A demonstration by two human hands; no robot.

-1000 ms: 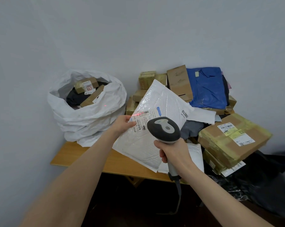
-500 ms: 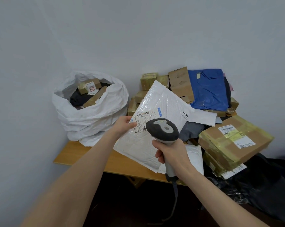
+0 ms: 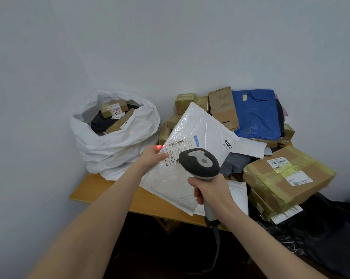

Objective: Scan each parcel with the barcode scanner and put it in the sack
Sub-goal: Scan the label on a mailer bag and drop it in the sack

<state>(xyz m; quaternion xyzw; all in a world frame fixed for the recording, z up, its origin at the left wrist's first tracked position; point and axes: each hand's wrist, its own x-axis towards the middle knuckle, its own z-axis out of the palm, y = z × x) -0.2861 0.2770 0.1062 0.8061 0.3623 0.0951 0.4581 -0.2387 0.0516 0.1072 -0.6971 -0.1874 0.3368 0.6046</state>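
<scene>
left grip (image 3: 153,156): thumb on top, fingers underneath, pinching the left edge of the white bubble mailer (image 3: 198,125) right at its shipping label (image 3: 176,152). Mailer held up off the surface (image 3: 101,190), tilted, label face toward the camera, "09116"-type print on the right side, hard to read exactly

right grip (image 3: 210,190): closed around the handle of the barcode scanner (image 3: 199,164), head up and aimed at the label area. Scanner cable (image 3: 217,238) hangs down from the handle base

Red laser spot (image 3: 158,147) sits on the left fingertip at the mailer edge, just left of the barcode, not on the bars. Second faint red dot (image 3: 130,132) on the sack wall

sack (image 3: 113,154): white, open-mouthed, standing on the left end of the surface against the wall. Inside: a small labelled box (image 3: 113,107), a flat brown parcel (image 3: 120,122), something dark (image 3: 101,123)

Unsorted pile right of the sack, behind and under the mailer: small taped boxes (image 3: 185,102), upright cardboard sleeve (image 3: 222,105), blue poly bag (image 3: 256,115), large yellow-taped box (image 3: 286,178) with label, overhanging the front right; second white mailer (image 3: 238,196) lying flat under the held one

Mailer is between sack and pile, not in the sack
</scene>
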